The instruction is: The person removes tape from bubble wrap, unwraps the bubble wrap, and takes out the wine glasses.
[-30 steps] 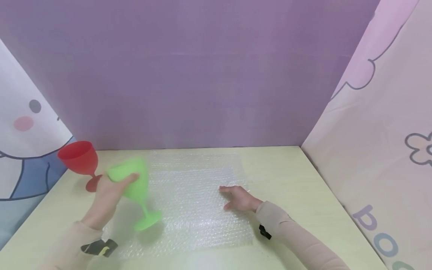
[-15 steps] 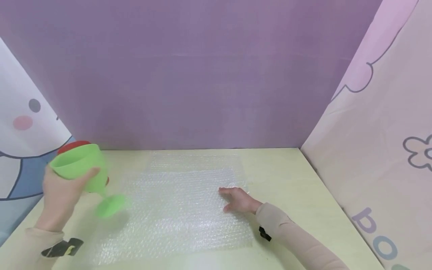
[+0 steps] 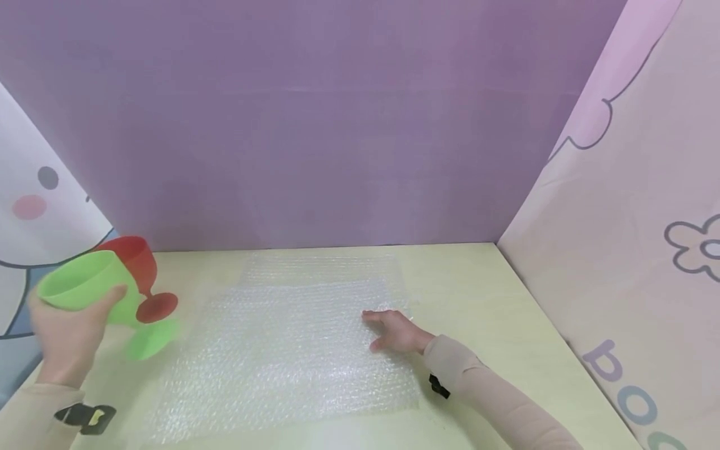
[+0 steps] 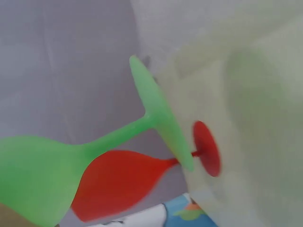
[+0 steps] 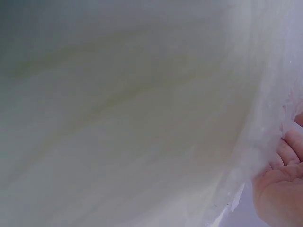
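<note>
At the far left, my left hand grips the bowl of a light green plastic goblet, tilted, its foot pointing toward the middle of the table. A red goblet stands upright just behind and overlaps it in the head view. From the left wrist, the green goblet shows its stem and round foot above the tabletop. A sheet of clear bubble wrap lies flat in the middle. On its right part rests my right hand, fingers extended and thumb apart. The right wrist view catches part of this hand beside the wrap.
The pale wooden table ends at a purple back wall. Printed side panels rise on the left and on the right. The red goblet stands near the back left corner.
My left hand has carried the green goblet leftward, off the bubble wrap's left side to beside the red goblet. My right hand has stayed in place on the wrap.
</note>
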Tool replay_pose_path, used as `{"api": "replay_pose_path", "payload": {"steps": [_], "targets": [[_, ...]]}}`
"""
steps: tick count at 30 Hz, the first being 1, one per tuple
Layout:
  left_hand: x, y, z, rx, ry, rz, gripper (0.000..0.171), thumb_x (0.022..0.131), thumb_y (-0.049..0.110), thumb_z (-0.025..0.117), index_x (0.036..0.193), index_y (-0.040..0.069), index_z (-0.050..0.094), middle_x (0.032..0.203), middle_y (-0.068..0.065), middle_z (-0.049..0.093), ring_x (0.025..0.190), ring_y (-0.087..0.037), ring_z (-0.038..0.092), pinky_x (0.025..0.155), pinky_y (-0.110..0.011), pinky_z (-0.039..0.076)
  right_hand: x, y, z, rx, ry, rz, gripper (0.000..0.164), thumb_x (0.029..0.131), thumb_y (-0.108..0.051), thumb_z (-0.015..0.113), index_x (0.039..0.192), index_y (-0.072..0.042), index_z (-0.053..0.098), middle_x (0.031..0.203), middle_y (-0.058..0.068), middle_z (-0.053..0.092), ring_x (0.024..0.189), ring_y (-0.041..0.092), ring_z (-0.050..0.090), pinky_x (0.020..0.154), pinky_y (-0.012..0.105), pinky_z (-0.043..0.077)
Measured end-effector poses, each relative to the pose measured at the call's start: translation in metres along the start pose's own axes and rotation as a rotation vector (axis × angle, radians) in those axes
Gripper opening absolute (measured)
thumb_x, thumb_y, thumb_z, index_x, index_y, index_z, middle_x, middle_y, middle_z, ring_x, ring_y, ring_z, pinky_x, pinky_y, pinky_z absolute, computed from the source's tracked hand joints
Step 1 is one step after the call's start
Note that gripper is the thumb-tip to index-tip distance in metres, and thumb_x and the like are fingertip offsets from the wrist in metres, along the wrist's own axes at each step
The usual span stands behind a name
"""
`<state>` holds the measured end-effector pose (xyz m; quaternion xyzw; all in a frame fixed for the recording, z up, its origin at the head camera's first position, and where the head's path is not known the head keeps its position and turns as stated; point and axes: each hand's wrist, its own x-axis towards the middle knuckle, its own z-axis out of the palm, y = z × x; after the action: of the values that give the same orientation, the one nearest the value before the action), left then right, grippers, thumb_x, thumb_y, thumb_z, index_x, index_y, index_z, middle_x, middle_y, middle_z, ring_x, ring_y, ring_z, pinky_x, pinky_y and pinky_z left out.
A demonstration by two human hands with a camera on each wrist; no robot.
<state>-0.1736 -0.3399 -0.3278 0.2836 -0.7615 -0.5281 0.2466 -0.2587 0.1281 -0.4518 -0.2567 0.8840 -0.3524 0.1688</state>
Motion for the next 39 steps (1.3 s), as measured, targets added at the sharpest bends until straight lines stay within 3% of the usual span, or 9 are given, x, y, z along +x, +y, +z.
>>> {"api": "replay_pose_path", "payload": {"steps": [8, 27, 39], "targets": [[0.015, -0.024, -0.002, 0.019, 0.025, -0.039, 0.096, 0.074, 0.024, 0.075, 0.14, 0.034, 0.007, 0.127, 0.025, 0.02, 0.105, 0.009, 0.028, 0.107, -0.024, 0.027, -0.001, 0.003, -0.002, 0.002, -0.009, 0.0, 0.068, 0.074, -0.011, 0.072, 0.135, -0.004, 0.043, 0.146, 0.007, 0.035, 0.136, 0.029, 0.028, 0.112, 0.043, 0.023], [0.018, -0.051, -0.005, 0.098, 0.02, -0.1, 0.099, 0.073, 0.033, 0.075, 0.14, 0.036, 0.002, 0.128, 0.027, 0.016, 0.108, 0.008, 0.023, 0.112, -0.031, 0.022, -0.002, 0.0, 0.0, 0.025, -0.013, -0.003, 0.068, 0.074, -0.01, 0.071, 0.135, -0.003, 0.042, 0.145, 0.008, 0.035, 0.136, 0.03, 0.028, 0.113, 0.045, 0.021], [0.019, -0.055, 0.0, 0.136, -0.055, -0.023, 0.101, 0.075, 0.037, 0.073, 0.139, 0.036, -0.005, 0.13, 0.025, 0.013, 0.113, -0.002, 0.025, 0.112, -0.038, 0.023, -0.002, 0.001, 0.0, 0.02, -0.005, -0.01, 0.068, 0.075, -0.011, 0.072, 0.135, -0.004, 0.042, 0.145, 0.008, 0.036, 0.136, 0.03, 0.029, 0.112, 0.045, 0.023]]}}
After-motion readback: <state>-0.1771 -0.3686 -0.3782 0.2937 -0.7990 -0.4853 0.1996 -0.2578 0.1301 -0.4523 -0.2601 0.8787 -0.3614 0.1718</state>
